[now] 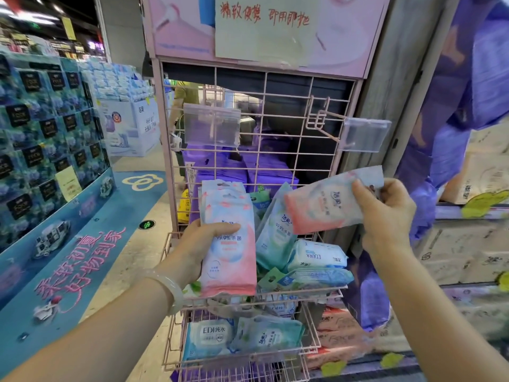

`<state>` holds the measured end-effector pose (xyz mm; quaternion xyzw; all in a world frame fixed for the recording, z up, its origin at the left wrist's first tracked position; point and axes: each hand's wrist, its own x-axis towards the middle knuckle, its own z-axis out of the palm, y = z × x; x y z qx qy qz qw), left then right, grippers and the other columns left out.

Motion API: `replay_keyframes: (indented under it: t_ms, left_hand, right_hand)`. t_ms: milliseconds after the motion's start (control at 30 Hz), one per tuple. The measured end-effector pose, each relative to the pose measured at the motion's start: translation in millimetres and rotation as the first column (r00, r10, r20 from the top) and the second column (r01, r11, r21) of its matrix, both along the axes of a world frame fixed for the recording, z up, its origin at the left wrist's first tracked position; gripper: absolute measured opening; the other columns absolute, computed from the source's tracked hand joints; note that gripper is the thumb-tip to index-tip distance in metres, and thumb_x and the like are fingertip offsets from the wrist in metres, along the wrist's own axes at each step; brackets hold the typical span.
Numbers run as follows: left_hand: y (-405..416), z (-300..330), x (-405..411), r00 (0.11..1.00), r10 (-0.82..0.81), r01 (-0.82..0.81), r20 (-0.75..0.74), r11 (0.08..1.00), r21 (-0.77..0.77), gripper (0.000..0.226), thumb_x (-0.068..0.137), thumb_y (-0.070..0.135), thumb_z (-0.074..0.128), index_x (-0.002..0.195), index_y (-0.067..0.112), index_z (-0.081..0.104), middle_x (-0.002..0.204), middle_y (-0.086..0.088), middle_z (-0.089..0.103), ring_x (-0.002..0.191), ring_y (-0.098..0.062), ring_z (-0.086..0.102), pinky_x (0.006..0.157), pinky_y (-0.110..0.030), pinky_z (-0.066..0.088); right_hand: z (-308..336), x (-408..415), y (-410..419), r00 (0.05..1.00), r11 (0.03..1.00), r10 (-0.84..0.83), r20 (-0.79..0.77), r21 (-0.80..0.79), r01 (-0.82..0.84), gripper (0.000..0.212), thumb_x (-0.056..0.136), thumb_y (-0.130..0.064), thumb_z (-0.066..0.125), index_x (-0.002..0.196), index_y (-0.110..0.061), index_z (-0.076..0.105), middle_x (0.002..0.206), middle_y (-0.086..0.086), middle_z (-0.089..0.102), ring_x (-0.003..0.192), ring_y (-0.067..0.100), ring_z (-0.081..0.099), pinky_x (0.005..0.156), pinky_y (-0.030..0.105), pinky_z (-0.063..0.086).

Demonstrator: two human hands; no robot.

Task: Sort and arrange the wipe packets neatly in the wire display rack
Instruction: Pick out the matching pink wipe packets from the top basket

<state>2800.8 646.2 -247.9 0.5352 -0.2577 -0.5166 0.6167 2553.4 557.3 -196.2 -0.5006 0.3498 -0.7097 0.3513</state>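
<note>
So nearest the camera, the lower basket (242, 362) of the pink wire rack (275, 117) holds a few blue and green wipe packs lying flat. Just above it, the left hand (203, 244) grips a stack of pink-and-blue packets (228, 238) standing upright at the left end of the upper basket (325, 288), thumb across the front, fingers wrapped behind. To the right, the right hand (385, 213) pinches one more matching pink packet (327, 202) by its top edge, thumb on the front, fingers curled behind, held sideways above the basket. Between them, teal packs (275, 230) and blue ones (316, 257) lie jumbled at odd angles. Farther back there are purple packs (264, 166) behind the grid, plus two clear tag holders (212, 125).

Looks to me like the gathering-matching-packs step. Next move probably means turning that single packet upright and sliding it against the stack so the edges line up, then dealing with the teal mess.
</note>
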Motion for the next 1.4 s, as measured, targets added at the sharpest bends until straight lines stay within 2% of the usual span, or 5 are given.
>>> replay_keyframes:
  t_ms: [200,533,900,1067,1400]
  left_hand:
    - [3,-4,4,1.0,0.012,-0.012,-0.018,1.0,-0.011,0.046,0.067,0.01,0.076,0.11,-0.002,0.064,0.084,-0.019,0.074,0.063,-0.03,0.071,0.054,-0.034,0.057]
    - [7,0,3,0.983,-0.126,0.106,-0.134,0.984,-0.146,0.071,0.077,0.069,0.043,0.113,0.013,0.068,0.112,-0.016,0.07,0.101,-0.029,0.068,0.082,-0.04,0.057]
    - [23,-3,17,0.997,-0.068,0.076,0.039,0.956,-0.283,0.064,0.052,-0.003,0.074,0.114,0.005,0.061,0.111,-0.028,0.066,0.097,-0.044,0.065,0.084,-0.053,0.054]
    - [31,3,32,0.946,0.131,-0.001,0.295,0.916,-0.402,0.098,0.034,0.015,0.084,0.122,0.009,0.043,0.118,-0.011,0.062,0.105,-0.022,0.065,0.08,-0.041,0.057]
    - [50,-11,54,0.882,0.196,0.04,0.428,0.875,-0.483,0.087,0.044,0.006,0.085,0.114,0.029,0.039,0.127,-0.007,0.056,0.109,-0.006,0.061,0.079,-0.021,0.054]
  right_hand:
    - [4,28,5,0.881,0.859,0.431,0.195,0.211,-0.467,0.022,0.081,-0.007,0.065,0.067,-0.018,0.052,0.054,-0.008,0.065,0.05,0.006,0.063,0.048,0.021,0.053]
    - [0,139,14,0.646,0.778,0.622,-0.443,0.258,-0.572,0.029,0.076,0.006,0.068,0.064,-0.017,0.053,0.06,0.0,0.052,0.049,-0.001,0.045,0.052,0.015,0.04]
    - [-17,149,20,0.687,0.743,0.653,-0.319,0.448,-0.498,0.094,0.065,-0.036,0.079,0.141,-0.023,0.025,0.134,0.001,0.045,0.117,0.017,0.052,0.099,0.037,0.045]
    - [-24,140,29,0.278,0.36,0.931,-0.236,0.479,-0.801,0.06,0.067,-0.004,0.073,0.123,-0.013,0.053,0.105,-0.001,0.071,0.102,0.016,0.066,0.08,0.024,0.053]
    - [-44,167,42,0.39,0.464,0.882,-0.263,0.347,-0.815,0.074,0.062,0.017,0.072,0.117,-0.026,0.047,0.108,0.002,0.064,0.099,0.016,0.064,0.08,0.03,0.056]
